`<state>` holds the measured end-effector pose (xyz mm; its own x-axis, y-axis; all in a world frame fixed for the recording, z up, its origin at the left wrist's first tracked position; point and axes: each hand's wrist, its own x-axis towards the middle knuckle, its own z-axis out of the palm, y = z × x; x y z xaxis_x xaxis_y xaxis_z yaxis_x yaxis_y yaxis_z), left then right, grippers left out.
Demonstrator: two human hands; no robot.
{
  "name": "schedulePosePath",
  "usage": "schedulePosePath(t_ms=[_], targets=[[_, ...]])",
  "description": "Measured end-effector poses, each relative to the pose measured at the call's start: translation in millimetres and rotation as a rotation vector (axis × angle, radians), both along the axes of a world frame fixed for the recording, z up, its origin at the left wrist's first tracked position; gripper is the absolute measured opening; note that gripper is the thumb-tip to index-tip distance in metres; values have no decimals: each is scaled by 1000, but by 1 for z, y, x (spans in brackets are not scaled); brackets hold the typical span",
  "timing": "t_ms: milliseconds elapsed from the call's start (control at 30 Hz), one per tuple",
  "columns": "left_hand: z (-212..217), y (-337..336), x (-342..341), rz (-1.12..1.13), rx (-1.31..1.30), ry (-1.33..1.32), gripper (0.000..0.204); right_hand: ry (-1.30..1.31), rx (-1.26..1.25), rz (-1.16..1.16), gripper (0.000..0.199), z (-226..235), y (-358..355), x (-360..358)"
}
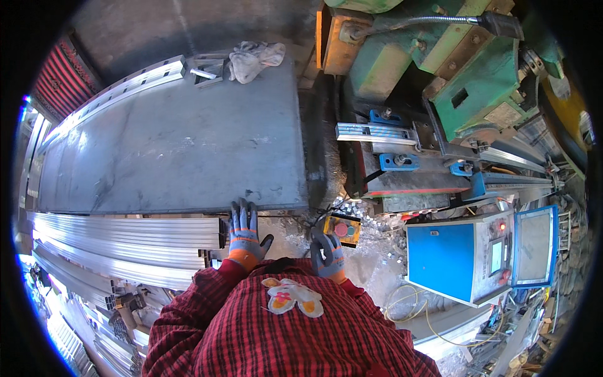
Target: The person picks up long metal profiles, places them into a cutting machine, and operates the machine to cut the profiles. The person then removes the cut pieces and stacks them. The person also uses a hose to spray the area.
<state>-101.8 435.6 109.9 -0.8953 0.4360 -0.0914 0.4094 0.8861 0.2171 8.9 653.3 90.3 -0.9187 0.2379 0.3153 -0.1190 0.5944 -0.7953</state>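
Note:
My left hand point(245, 236), in a grey glove with an orange cuff, lies flat with fingers stretched over the near edge of a large grey metal table point(169, 144). In a matching glove, my right hand point(328, 256) is held close in front of me with its fingers curled in. What it holds, if anything, is hidden. Just beyond its fingers sits a yellow control box point(353, 231) with a red push button point(341, 229). Past the table, on the right, an aluminium profile point(370, 132) lies on the bed of a green press point(468, 100), between blue clamps point(399, 163).
Long aluminium profiles point(132, 235) are stacked left of me, below the table edge. A rag point(254, 60) and a slotted metal rail point(132, 88) rest at the table's far side. A blue control cabinet point(440, 257) stands right, with a yellow cable point(427, 317) and metal offcuts on the floor.

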Motion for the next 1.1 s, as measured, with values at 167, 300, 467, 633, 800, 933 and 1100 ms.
schedulePosePath(t_ms=[167, 300, 467, 633, 800, 933, 1100], targets=[[8, 1, 1, 17, -18, -1, 98, -26, 134, -4, 37, -1, 2, 0], [-8, -5, -2, -42, 71, 117, 102, 42, 74, -8, 34, -9, 5, 0], [-9, -4, 6, 37, 80, 19, 96, 136, 179, 40, 33, -11, 2, -4], [0, -3, 5, 57, 17, -50, 96, 138, 185, 61, 32, -10, -1, -8], [0, 3, 3, 44, 54, -70, 96, 135, 186, 53, 31, -4, 2, -10], [-17, -6, 9, 45, 198, -2, 96, 144, 185, 80, 28, -13, 1, -8], [-33, -5, 6, 29, 207, 59, 94, 126, 211, 71, 31, -17, 0, -6]])
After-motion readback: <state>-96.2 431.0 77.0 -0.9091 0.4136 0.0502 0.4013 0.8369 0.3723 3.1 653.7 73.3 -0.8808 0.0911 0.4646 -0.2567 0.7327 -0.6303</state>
